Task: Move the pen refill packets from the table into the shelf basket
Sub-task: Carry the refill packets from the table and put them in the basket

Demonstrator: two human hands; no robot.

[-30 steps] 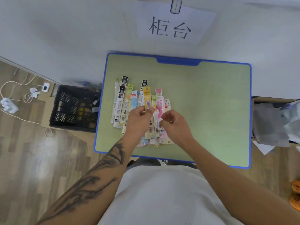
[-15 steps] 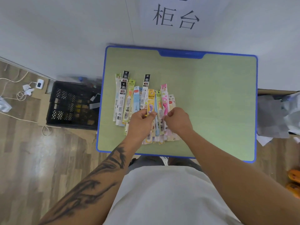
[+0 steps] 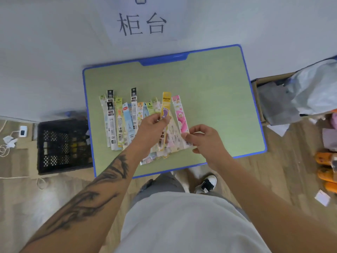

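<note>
Several long pen refill packets lie side by side on the left half of the green table. My left hand pinches a yellow packet with a purple foot on it, lifted a little over the pile. My right hand pinches the lower end of a pink packet at the pile's right edge. More pale packets lie fanned out under and between both hands. No shelf basket is in view.
A black plastic crate stands on the floor left of the table. White cables and plugs lie further left. A cardboard box with bags sits to the right, orange slippers beyond. A paper sign hangs on the wall.
The view has swung left and tilted. My left hand has raised the yellow packet, and my right hand has drawn apart to the right with the pink packet.
</note>
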